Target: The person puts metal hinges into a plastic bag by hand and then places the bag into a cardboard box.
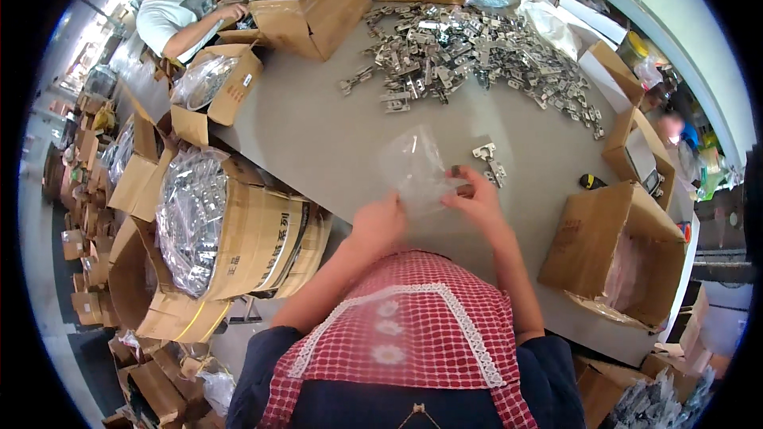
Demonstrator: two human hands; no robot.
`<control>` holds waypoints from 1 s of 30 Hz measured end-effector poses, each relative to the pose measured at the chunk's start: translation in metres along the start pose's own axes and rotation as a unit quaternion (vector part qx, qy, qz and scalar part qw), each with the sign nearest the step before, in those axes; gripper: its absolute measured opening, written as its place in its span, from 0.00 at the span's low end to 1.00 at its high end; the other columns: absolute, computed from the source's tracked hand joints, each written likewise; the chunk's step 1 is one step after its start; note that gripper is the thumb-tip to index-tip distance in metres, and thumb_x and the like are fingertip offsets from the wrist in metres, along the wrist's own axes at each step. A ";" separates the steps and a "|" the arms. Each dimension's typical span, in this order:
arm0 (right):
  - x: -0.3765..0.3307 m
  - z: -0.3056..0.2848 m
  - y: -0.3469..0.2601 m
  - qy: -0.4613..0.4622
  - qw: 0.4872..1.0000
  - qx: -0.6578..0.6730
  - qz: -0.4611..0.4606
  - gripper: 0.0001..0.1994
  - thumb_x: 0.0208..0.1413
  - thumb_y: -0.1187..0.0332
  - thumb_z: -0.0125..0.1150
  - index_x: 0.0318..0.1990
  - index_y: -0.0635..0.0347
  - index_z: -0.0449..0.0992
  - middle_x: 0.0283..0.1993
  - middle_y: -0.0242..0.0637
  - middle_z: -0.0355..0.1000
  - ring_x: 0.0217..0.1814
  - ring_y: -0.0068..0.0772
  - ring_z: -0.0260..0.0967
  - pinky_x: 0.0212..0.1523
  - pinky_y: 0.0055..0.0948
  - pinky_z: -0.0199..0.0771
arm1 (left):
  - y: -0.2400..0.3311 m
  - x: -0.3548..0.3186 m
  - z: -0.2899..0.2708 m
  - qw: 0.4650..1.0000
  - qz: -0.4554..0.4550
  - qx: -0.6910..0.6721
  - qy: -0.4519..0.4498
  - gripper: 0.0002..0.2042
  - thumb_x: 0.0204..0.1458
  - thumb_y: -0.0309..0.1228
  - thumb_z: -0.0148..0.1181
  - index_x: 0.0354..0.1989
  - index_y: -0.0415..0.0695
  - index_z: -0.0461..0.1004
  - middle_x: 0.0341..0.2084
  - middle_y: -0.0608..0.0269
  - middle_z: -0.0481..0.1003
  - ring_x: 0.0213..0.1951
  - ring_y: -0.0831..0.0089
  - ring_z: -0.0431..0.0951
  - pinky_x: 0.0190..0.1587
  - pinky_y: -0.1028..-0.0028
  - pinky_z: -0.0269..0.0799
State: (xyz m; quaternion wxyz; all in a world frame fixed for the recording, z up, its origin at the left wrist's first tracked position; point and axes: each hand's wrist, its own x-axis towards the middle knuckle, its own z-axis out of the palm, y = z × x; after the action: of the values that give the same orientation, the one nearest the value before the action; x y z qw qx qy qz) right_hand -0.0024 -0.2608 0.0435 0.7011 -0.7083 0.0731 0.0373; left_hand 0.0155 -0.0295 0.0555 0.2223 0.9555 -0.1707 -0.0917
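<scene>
The clear plastic bag (415, 163) is held above the grey table (294, 127), pinched at its lower left by the left hand (380, 221) and at its right edge by the right hand (478, 199), though whether a metal piece is also gripped there cannot be told. Just beyond the right hand, some loose metal pieces (483, 150) are laid, and farther away a large pile (445, 56) of similar ones is spread. Space is limited at the left by a carton (258, 226) filled with bagged parts, and at the right by an open box (584, 242), near which a yellow-and-black object (590, 182) is placed.
</scene>
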 end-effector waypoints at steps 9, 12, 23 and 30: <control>0.003 -0.067 0.047 0.185 0.793 -0.574 0.083 0.15 0.50 0.59 0.60 0.37 0.62 0.70 0.36 0.45 0.74 0.32 0.52 0.73 0.34 0.47 0.73 | -0.030 0.032 -0.003 0.990 -0.086 0.084 0.076 0.10 0.58 0.35 0.47 0.41 0.42 0.61 0.19 0.47 0.76 0.24 0.46 0.77 0.27 0.50 0.70; -0.002 -0.057 0.037 0.158 0.839 -0.519 0.030 0.13 0.49 0.60 0.60 0.33 0.62 0.73 0.26 0.44 0.73 0.28 0.49 0.73 0.30 0.44 0.71 | -0.034 0.034 0.016 0.990 -0.064 0.100 0.070 0.10 0.56 0.34 0.48 0.40 0.41 0.62 0.19 0.48 0.76 0.23 0.48 0.78 0.26 0.51 0.70; -0.042 0.023 0.003 0.074 0.840 -0.468 -0.265 0.10 0.40 0.59 0.63 0.22 0.53 0.72 0.20 0.34 0.70 0.21 0.39 0.70 0.21 0.36 0.68 | -0.010 0.028 0.024 0.992 -0.005 0.120 0.025 0.11 0.51 0.32 0.52 0.37 0.38 0.66 0.21 0.51 0.76 0.26 0.53 0.78 0.26 0.59 0.73; -0.044 0.024 0.010 0.079 0.790 -0.522 -0.311 0.10 0.38 0.60 0.63 0.22 0.54 0.71 0.20 0.33 0.69 0.21 0.38 0.69 0.21 0.36 0.69 | 0.005 0.014 0.049 0.972 0.165 0.152 0.066 0.16 0.44 0.30 0.57 0.42 0.40 0.68 0.23 0.57 0.76 0.30 0.60 0.79 0.28 0.62 0.75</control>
State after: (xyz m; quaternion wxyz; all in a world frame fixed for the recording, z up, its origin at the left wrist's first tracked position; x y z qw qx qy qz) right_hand -0.0458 -0.2348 0.0403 0.1897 -0.9516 -0.1268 -0.2061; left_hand 0.0148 -0.0582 0.0128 0.0970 0.9408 -0.3227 0.0364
